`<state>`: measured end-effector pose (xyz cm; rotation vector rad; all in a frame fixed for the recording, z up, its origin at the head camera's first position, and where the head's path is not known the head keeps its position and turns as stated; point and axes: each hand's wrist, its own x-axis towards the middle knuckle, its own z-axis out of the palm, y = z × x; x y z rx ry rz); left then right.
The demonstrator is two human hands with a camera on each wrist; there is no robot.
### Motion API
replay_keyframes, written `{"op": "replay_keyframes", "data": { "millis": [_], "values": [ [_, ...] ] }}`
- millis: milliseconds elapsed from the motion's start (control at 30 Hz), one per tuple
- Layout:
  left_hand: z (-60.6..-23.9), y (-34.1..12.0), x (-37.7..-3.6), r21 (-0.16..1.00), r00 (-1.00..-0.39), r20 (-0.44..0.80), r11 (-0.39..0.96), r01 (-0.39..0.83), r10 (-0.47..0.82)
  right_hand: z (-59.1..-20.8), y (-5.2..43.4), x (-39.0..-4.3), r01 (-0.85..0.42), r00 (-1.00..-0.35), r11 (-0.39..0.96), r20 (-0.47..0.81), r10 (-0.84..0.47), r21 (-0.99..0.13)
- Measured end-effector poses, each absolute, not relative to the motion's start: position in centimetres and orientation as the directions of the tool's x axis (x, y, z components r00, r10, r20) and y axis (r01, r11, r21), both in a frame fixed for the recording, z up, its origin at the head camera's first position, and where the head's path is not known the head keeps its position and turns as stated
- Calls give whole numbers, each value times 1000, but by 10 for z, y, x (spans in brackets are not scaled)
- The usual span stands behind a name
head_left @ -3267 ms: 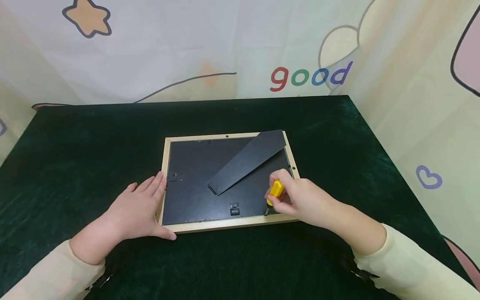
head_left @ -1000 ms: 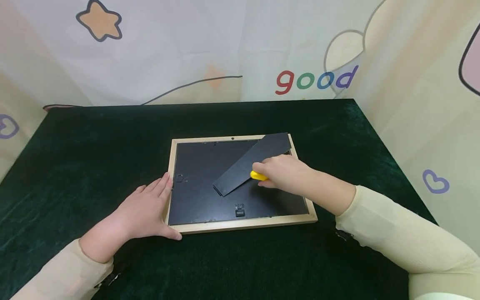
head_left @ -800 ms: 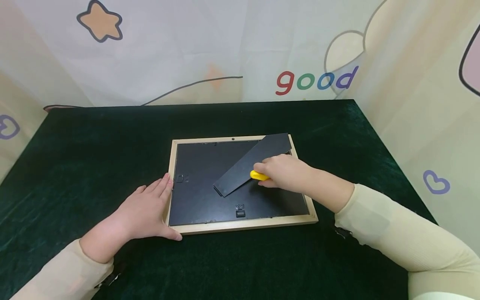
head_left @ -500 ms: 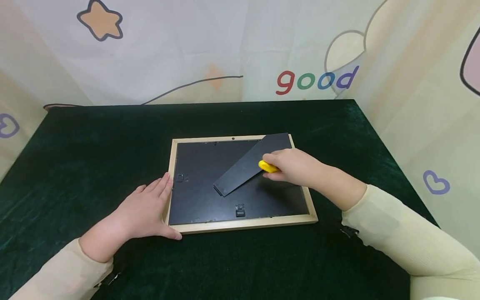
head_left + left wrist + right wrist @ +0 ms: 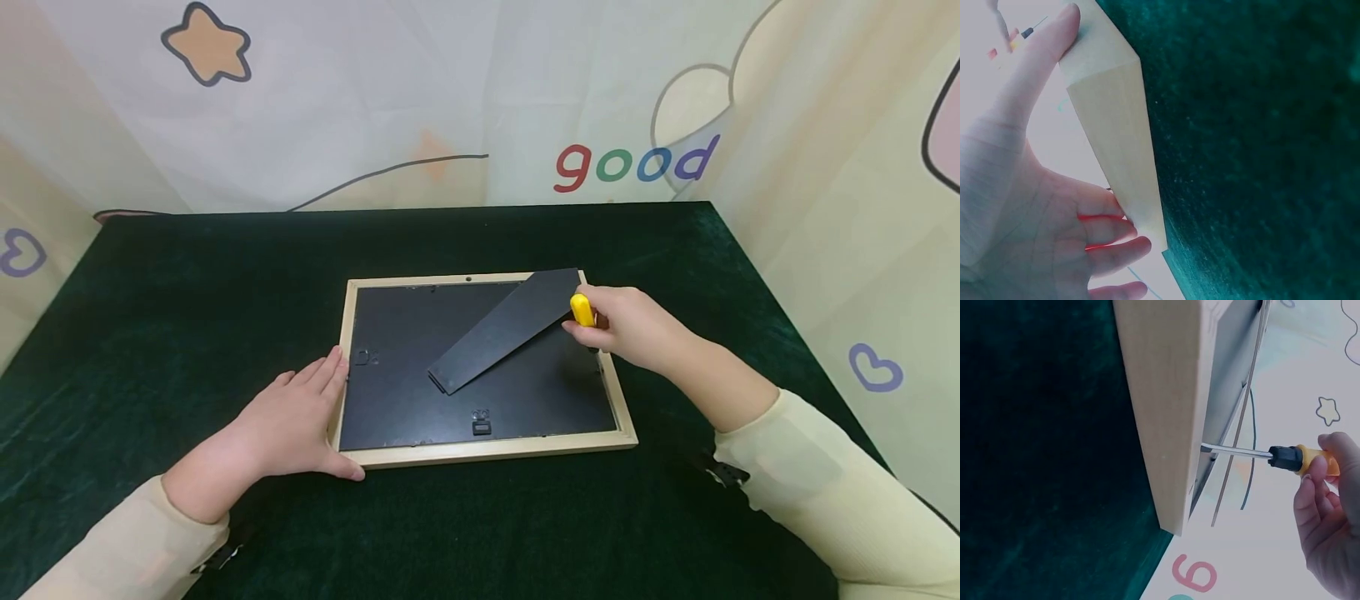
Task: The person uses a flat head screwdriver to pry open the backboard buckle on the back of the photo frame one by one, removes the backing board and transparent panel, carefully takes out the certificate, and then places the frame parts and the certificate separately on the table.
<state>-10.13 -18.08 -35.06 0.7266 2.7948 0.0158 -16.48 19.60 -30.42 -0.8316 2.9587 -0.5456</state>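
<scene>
A wooden picture frame (image 5: 487,451) lies face down, its black backing board (image 5: 405,333) upward. A black easel leg (image 5: 506,329) slants across that board. My right hand (image 5: 645,325) grips a screwdriver (image 5: 582,311) by its yellow handle. In the right wrist view the screwdriver's metal shaft (image 5: 1238,451) reaches to the inner edge of the frame's wooden rim (image 5: 1166,412); whether the tip touches a tab there I cannot tell. My left hand (image 5: 288,425) rests against the left side with straight fingers, thumb at the near corner. The left wrist view shows its fingertips (image 5: 1138,247) touching the wood.
Dark green velvet cloth (image 5: 465,533) covers the table. Behind it hangs a pale curtain (image 5: 375,83) printed with a star and coloured letters. A small black hanger (image 5: 481,427) sits near the board's lower edge, and another hanger (image 5: 362,357) near its left.
My right hand has moved the screwdriver from the lower right edge, over the easel leg, to the frame's upper right side. The left hand keeps its place on the frame.
</scene>
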Motion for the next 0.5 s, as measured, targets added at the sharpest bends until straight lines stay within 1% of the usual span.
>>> {"op": "replay_keyframes", "data": {
  "millis": [500],
  "values": [
    [-350,-181,-102,84,-842,-248,877,474,479,-310,220,-161,-449,-891,775,154,-428,-445]
  ]
}}
